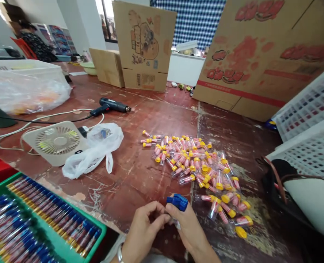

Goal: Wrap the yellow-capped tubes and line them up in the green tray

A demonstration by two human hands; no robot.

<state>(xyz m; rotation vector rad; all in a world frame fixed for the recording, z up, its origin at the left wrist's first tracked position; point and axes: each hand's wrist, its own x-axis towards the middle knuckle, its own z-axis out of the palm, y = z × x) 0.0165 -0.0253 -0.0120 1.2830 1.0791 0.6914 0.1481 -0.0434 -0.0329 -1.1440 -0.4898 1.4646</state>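
My right hand [188, 228] is closed round a blue ridged plastic piece [177, 201], which sticks up past the thumb. Below it, a bit of something clear shows between the two hands. My left hand [147, 228] pinches thumb and forefinger together right at the right hand's fingers; what lies in that pinch is too small to name. Ahead and to the right spreads a loose pile of clear tubes with yellow caps [197, 164] and pink contents. At the lower left, a green tray [103, 233] holds rows of filled tubes with blue tops and yellow ends.
A white fan [56, 140] and a white plastic bag [96, 151] stand left of centre, with a black heat gun [111, 106] behind. Cardboard boxes [145, 47] line the back. White crates [309, 106] and a dark bag [277, 190] are at right. A person [35, 42] sits far left.
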